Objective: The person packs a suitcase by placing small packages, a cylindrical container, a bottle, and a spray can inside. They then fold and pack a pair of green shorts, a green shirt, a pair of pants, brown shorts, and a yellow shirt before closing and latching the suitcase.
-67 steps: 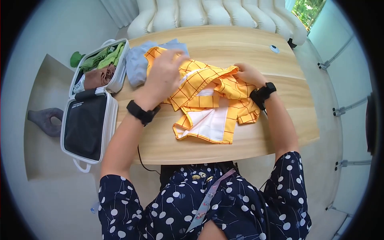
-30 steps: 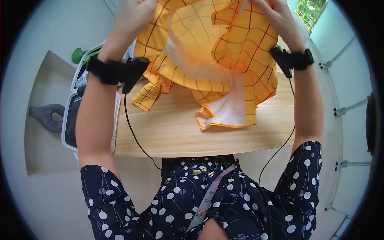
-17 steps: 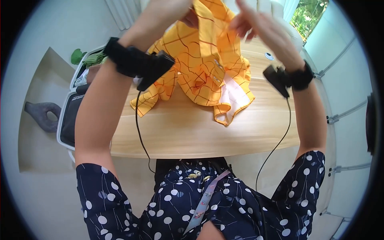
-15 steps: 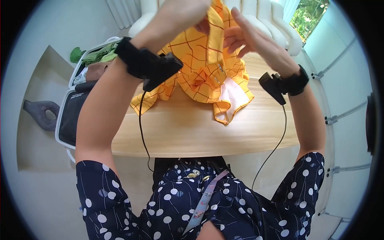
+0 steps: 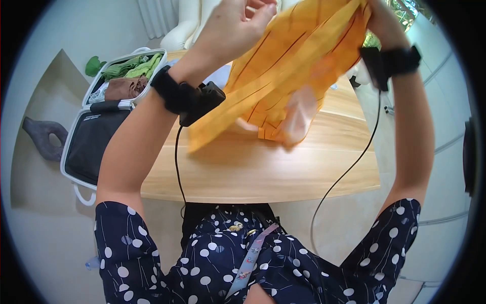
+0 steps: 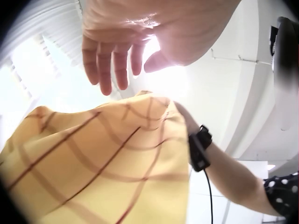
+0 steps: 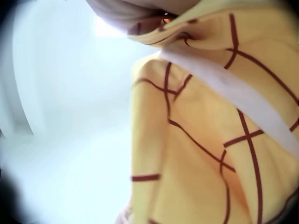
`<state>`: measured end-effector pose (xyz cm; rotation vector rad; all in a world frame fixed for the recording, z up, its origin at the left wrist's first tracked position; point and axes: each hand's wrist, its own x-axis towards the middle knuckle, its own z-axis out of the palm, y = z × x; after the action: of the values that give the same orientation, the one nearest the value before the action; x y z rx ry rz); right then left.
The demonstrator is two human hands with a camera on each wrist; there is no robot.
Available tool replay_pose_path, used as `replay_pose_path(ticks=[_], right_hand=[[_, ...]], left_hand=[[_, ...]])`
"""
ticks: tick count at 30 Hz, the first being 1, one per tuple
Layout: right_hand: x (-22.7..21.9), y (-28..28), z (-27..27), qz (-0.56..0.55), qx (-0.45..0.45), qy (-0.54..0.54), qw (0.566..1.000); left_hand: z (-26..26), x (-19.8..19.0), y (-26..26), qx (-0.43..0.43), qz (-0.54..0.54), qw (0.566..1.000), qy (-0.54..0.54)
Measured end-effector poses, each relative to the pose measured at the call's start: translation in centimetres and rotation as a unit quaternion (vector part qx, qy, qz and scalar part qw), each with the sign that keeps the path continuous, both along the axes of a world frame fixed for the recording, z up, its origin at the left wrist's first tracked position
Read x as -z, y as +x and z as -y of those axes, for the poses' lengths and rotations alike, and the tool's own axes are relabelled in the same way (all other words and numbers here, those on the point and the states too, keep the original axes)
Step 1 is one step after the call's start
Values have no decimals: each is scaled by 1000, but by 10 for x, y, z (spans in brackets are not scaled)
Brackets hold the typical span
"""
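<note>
A yellow shirt with dark red check lines hangs in the air over the table, blurred by motion in the head view. My right hand grips its upper edge at the top right; the fingertips are hidden behind cloth. White lining shows near the hem. In the right wrist view the shirt hangs in folds below that hand. My left hand is raised beside the shirt's upper left. Seen in the left wrist view, this hand has loose fingers holding nothing, just above the cloth.
Left of the wooden table lies an opened white suitcase with green and brown clothes in its far half. Grey-blue cloth shows behind the shirt. A cream sofa stands beyond. Cables hang from both wrists.
The shirt was lying on the table, then both hands lifted it. My left hand has since let go. My right hand has taken hold of it and moved up and right, swinging the shirt.
</note>
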<state>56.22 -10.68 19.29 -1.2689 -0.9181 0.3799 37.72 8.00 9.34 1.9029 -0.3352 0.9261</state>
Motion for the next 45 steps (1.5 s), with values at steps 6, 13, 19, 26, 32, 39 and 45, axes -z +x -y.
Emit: replay_pose_path(ticks=[6, 13, 19, 26, 32, 39, 45], right_hand=[[-77, -90, -11, 64, -34, 9, 997], [-65, -72, 14, 334, -161, -440, 818], [-58, -79, 25, 366, -133, -454, 801], [-63, -67, 55, 376, 24, -368, 850], [-66, -85, 47, 341, 16, -355, 871], [-60, -63, 60, 417, 189, -360, 813], [-38, -26, 72, 398, 222, -264, 850]], left_hand=[[-8, 14, -20, 347, -293, 872, 180], [-30, 22, -13, 64, -64, 991, 98], [2, 29, -16, 245, -103, 964, 2], [8, 29, -23, 348, -213, 912, -44], [0, 69, 0, 199, -201, 958, 41], [-43, -38, -18, -217, 224, 948, 62], [-25, 27, -31, -250, 183, 916, 253]])
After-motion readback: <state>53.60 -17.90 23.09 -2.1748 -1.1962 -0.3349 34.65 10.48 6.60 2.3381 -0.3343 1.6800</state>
